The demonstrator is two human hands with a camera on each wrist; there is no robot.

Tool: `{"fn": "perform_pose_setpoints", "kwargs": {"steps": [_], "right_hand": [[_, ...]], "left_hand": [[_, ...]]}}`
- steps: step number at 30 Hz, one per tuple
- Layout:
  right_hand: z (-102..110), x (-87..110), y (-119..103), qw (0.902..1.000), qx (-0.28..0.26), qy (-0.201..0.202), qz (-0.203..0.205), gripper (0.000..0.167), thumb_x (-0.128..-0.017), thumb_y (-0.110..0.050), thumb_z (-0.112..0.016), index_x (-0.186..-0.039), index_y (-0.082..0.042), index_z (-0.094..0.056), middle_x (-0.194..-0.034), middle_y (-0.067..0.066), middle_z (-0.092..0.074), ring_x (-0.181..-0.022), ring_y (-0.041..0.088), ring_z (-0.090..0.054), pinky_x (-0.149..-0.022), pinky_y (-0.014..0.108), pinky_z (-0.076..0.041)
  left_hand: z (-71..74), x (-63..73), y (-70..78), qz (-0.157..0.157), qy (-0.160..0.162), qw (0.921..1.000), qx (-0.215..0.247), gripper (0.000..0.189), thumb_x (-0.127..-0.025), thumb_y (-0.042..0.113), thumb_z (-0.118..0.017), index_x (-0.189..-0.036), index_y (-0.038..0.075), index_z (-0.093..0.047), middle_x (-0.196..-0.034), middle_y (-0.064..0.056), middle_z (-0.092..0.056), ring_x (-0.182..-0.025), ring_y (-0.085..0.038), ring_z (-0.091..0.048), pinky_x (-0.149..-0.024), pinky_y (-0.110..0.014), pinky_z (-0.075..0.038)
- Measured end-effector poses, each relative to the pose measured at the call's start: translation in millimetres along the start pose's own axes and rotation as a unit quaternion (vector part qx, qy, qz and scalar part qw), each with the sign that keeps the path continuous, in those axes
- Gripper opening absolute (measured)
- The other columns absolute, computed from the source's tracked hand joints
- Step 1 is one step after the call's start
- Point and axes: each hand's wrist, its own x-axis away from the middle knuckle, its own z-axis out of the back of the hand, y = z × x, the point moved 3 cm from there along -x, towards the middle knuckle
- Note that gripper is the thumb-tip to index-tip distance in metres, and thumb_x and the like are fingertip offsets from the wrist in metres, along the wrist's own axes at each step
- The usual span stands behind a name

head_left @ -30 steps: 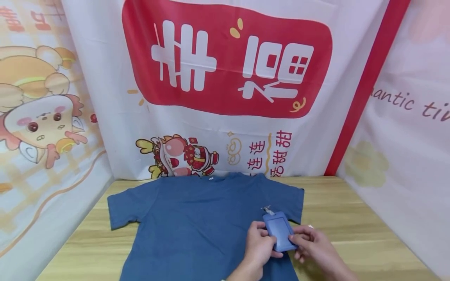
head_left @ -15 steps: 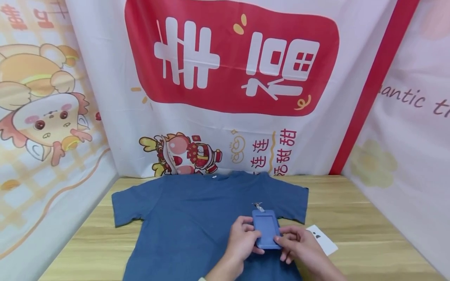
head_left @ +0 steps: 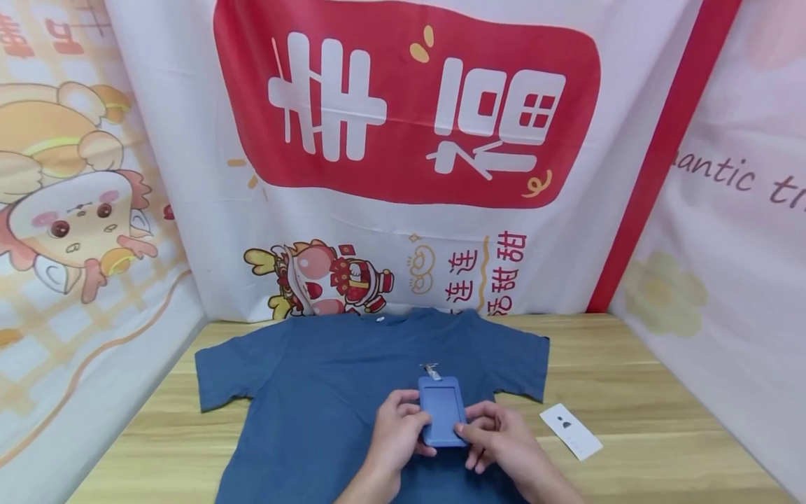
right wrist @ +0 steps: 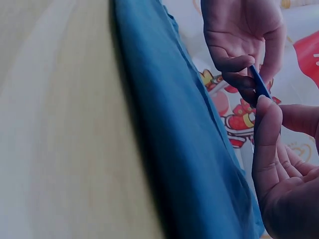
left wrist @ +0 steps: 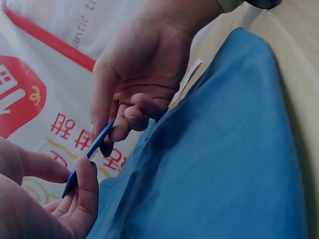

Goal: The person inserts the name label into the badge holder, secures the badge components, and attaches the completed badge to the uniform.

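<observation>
Both hands hold a blue badge holder (head_left: pixel 442 413) above the dark blue T-shirt (head_left: pixel 327 392). My left hand (head_left: pixel 397 430) pinches its left edge, thumb on the front. On the lower right edge, my right hand (head_left: pixel 500 437) pinches it between thumb and fingers. A metal clip on a clear strap (head_left: pixel 433 373) sticks up from the holder's top. Seen edge-on in the left wrist view, the badge holder (left wrist: pixel 92 147) spans thin between the two hands. In the right wrist view the badge holder (right wrist: pixel 259 82) is also edge-on and partly hidden by fingers.
A white card (head_left: pixel 571 431) with a dark figure print lies on the wooden table (head_left: pixel 655 434), right of the shirt. Printed cloth hangings (head_left: pixel 403 224) stand behind the table and along both sides.
Both hands have carried the badge holder leftward over the shirt and turned it more upright. The white card, mostly covered by the right hand before, now shows fully.
</observation>
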Motion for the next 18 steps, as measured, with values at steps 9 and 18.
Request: {"fn": "perform_pose_setpoints", "kwargs": {"steps": [9,18], "right_hand": [[-22.2,-6.9,-7.8,0.9997,-0.023,0.0,0.008,0.045,-0.096,-0.024,-0.082,-0.126,0.003,-0.062,-0.079,0.002,-0.072,-0.059,0.014,-0.069,-0.056,0.028,-0.06],[-34.7,-10.8,-21.0,0.9989,-0.039,-0.016,0.022,0.044,-0.095,-0.024,-0.083,-0.124,0.002,-0.063,-0.079,0.0,-0.072,-0.058,0.013,-0.068,-0.056,0.027,-0.059]], "left_hand": [[22.7,-0.2,10.0,0.008,0.003,1.0,0.002,0.053,-0.09,0.0,-0.063,-0.142,-0.008,-0.052,-0.104,-0.012,-0.072,-0.068,-0.015,-0.063,-0.054,-0.028,-0.059],[37.1,-1.9,17.1,0.004,0.004,1.0,0.0,0.054,-0.091,0.001,-0.063,-0.143,-0.009,-0.05,-0.1,-0.006,-0.073,-0.068,-0.015,-0.061,-0.054,-0.027,-0.058]]}}
